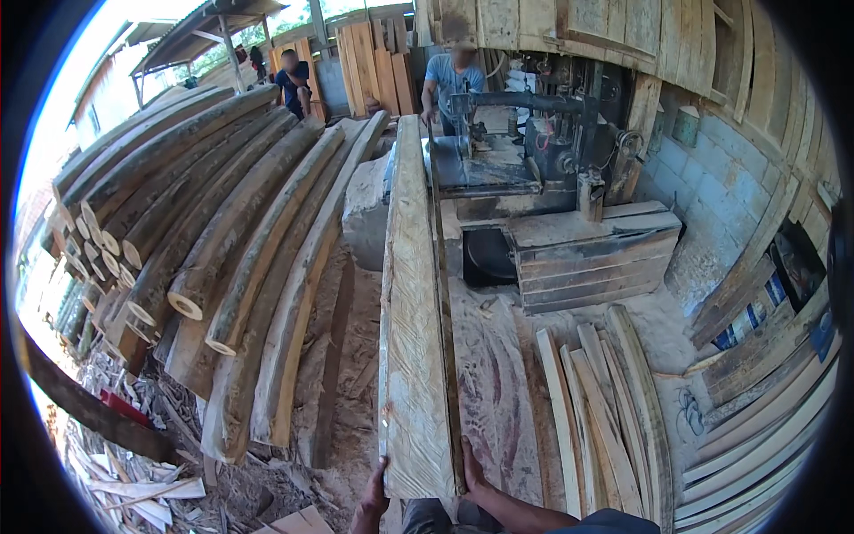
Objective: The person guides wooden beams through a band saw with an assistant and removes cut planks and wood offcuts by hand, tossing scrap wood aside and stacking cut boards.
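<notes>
As a rough-sawn timber beam [414, 356] stretched from the person's waist toward 12 o'clock, its far end lay beside the steel table [511, 178] of a workshop sawing machine [569, 133], and a slip looked the likeliest mishap. Whether that end rested on anything could not be told; if it was unsupported, its weight could have levered the beam out of a hold taken only at the near end, dropping it toward the person's legs [429, 516]. Drift was another risk: a swing toward 11 o'clock could have struck the stacked logs [249, 214], one toward 1 o'clock the table's edge. A co-worker in a blue T-shirt [452, 82] stood near 12 o'clock, by the far end, where a sudden shove could have caught a hand.

At the 9 o'clock side of the near end, the left hand [374, 488] gripped the timber, its thumb upright against the edge. The right hand [474, 479] clasped the 3 o'clock side, thumb apparently laid along it. The remaining fingers were largely hidden, so how widely they were spread could not be told.
</notes>
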`<state>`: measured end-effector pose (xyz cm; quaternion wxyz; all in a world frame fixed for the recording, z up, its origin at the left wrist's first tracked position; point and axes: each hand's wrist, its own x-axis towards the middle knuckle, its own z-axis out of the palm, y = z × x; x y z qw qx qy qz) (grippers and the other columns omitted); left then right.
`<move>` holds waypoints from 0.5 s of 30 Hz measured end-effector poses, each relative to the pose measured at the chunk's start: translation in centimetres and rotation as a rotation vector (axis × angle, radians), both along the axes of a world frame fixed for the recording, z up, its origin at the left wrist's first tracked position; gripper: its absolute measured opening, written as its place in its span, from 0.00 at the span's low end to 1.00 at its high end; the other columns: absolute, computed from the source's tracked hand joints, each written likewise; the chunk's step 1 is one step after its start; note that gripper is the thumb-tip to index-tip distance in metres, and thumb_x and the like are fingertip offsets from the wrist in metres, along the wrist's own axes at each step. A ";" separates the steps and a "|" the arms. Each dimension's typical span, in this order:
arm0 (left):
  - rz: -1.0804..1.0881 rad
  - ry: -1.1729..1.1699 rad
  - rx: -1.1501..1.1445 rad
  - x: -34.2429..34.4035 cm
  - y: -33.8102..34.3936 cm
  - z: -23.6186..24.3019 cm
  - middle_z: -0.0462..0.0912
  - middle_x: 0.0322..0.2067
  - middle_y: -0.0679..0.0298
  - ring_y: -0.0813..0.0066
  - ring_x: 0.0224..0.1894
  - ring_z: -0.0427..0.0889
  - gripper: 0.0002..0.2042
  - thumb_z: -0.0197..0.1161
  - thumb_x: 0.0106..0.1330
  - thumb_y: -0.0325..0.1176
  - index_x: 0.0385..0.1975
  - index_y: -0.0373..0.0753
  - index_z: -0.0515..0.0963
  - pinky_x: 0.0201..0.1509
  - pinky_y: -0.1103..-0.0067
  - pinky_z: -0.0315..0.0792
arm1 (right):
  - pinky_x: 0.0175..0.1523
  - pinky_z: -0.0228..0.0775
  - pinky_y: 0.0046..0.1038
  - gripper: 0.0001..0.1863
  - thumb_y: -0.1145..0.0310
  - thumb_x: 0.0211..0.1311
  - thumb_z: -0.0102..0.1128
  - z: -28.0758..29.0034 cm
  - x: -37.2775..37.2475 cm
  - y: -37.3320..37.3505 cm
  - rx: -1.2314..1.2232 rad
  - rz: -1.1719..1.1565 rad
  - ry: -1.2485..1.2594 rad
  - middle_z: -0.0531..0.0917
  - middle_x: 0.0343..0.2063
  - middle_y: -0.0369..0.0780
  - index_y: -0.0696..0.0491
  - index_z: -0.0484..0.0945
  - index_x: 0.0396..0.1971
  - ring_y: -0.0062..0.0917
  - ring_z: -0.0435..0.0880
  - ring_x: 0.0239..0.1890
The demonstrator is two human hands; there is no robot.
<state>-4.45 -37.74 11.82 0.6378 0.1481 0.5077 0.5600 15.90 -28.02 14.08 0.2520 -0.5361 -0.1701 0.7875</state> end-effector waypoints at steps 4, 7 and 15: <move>0.030 -0.128 -0.091 -3.5 14.2 4.9 0.70 0.52 0.60 0.68 0.52 0.71 0.33 0.53 0.58 0.55 0.58 0.39 0.60 0.53 0.74 0.66 | 0.50 0.63 0.28 0.42 0.35 0.52 0.45 -3.2 -4.9 15.3 0.243 -0.012 -0.195 0.75 0.43 0.46 0.60 0.64 0.53 0.32 0.74 0.44; 0.049 -0.121 -0.043 -8.5 23.1 4.8 0.70 0.52 0.60 0.68 0.50 0.73 0.32 0.51 0.60 0.54 0.58 0.38 0.61 0.51 0.73 0.68 | 0.54 0.62 0.33 0.47 0.35 0.45 0.52 1.6 -8.3 26.0 0.501 0.044 -0.709 0.71 0.49 0.53 0.61 0.60 0.55 0.43 0.71 0.51; 0.049 -0.100 0.075 -16.7 42.4 5.2 0.70 0.52 0.59 0.72 0.54 0.69 0.31 0.49 0.62 0.53 0.56 0.34 0.62 0.57 0.78 0.62 | 0.56 0.57 0.42 0.41 0.53 0.48 0.60 2.5 -11.1 49.2 0.963 0.051 -1.210 0.61 0.55 0.49 0.46 0.52 0.61 0.44 0.61 0.56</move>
